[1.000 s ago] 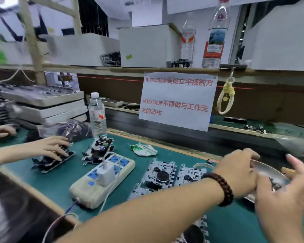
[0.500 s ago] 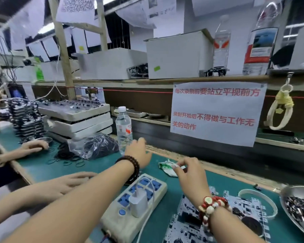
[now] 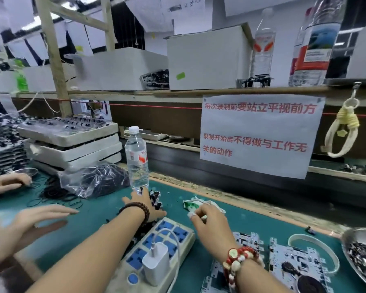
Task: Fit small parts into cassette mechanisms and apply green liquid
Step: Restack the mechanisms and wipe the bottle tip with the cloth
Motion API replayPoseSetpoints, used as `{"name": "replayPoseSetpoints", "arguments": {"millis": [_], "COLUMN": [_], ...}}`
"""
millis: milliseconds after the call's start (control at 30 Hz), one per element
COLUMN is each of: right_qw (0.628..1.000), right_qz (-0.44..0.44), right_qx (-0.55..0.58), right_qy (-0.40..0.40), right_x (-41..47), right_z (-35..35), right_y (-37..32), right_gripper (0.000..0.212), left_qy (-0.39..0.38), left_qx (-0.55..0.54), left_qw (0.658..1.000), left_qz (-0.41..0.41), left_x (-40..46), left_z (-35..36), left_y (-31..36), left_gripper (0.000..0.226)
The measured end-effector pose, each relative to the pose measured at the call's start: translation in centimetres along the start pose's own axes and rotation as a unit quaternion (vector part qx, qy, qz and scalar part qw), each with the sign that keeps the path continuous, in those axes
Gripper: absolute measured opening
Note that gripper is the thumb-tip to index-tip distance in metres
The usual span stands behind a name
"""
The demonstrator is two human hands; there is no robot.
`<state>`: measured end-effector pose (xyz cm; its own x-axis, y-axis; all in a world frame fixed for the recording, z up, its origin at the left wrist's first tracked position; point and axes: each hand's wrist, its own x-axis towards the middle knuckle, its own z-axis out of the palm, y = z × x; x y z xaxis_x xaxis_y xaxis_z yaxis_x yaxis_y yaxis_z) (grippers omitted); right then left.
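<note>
My left hand (image 3: 144, 205) reaches past the power strip and lies on a black cassette mechanism (image 3: 156, 198) at the foot of a water bottle (image 3: 136, 161); its fingers look stretched out. My right hand (image 3: 211, 225) has its fingers curled and pinches the edge of a crumpled white-green packet (image 3: 193, 204) on the green mat. White cassette mechanism plates (image 3: 294, 261) lie at the lower right. A metal dish (image 3: 347, 235) at the far right holds several small dark parts. No green liquid is visible.
A power strip (image 3: 173, 231) with a white charger (image 3: 156, 265) sits between my arms. A bag of black rubber belts (image 3: 97, 180), stacked foam trays (image 3: 72, 144) and another person's hands (image 3: 40, 216) are at the left. A tape ring (image 3: 313, 248) and a paper sign (image 3: 260, 134) are at the right.
Both hands left the metal dish and moved left. My left hand went forward to the mechanism by the bottle. My right hand came to the white-green packet.
</note>
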<state>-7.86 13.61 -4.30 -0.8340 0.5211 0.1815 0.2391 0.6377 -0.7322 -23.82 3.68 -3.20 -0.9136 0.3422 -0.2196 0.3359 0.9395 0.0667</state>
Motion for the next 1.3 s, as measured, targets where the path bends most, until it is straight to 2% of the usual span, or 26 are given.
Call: {"name": "replayPoseSetpoints", "arguments": {"millis": [200, 367, 467, 567, 633, 733, 800, 933, 1033, 1133, 1300], "right_qw": [0.999, 0.997, 0.997, 0.998, 0.994, 0.977, 0.963, 0.951, 0.953, 0.948, 0.942], "right_qz": [-0.021, -0.029, -0.032, -0.029, -0.051, -0.127, -0.163, -0.158, -0.147, -0.155, -0.141], "right_qx": [0.010, 0.024, 0.042, 0.058, 0.050, -0.045, -0.141, -0.246, -0.253, -0.266, -0.283], "right_qy": [-0.047, -0.070, -0.050, 0.009, 0.085, 0.167, 0.165, 0.104, 0.083, 0.085, 0.116], "right_x": [0.3, 0.3, 0.2, 0.2, 0.0, -0.3, -0.7, -2.0, -3.4, -4.8, -7.1], "right_z": [1.0, 1.5, 1.3, 0.6, -0.4, -2.1, -3.2, -4.7, -6.0, -7.3, -8.8], "right_y": [-0.4, -0.9, -0.9, -0.6, -0.5, -0.4, -0.4, 0.6, 1.5, 2.1, 2.8], "right_gripper": [0.018, 0.013, 0.005, 0.042, 0.065, 0.088, 0.093, 0.074, 0.066, 0.057, 0.038], "left_qy": [-0.012, 0.024, 0.068, 0.146, 0.146, 0.039, -0.031, -0.074, -0.091, -0.117, -0.112], "left_qx": [0.027, -0.011, -0.030, -0.009, 0.007, 0.032, 0.056, 0.081, 0.062, 0.070, 0.107], "left_qw": [0.999, 0.999, 0.997, 0.989, 0.985, 0.981, 0.969, 0.943, 0.938, 0.939, 0.925], "left_qz": [-0.030, -0.020, -0.012, 0.030, 0.092, 0.186, 0.239, 0.315, 0.328, 0.316, 0.348], "left_x": [2.7, 3.0, 2.6, 1.5, 0.3, -2.2, -4.1, -6.9, -8.5, -10.1, -13.4], "left_z": [0.5, 0.8, 0.2, -2.5, -5.0, -7.5, -7.4, -5.2, -4.8, -5.1, -5.7], "left_y": [-1.2, -1.7, -1.4, -0.5, 0.7, 3.2, 5.0, 8.3, 9.6, 10.7, 12.9], "left_gripper": [0.113, 0.107, 0.103, 0.098, 0.097, 0.098, 0.099, 0.099, 0.106, 0.115, 0.106]}}
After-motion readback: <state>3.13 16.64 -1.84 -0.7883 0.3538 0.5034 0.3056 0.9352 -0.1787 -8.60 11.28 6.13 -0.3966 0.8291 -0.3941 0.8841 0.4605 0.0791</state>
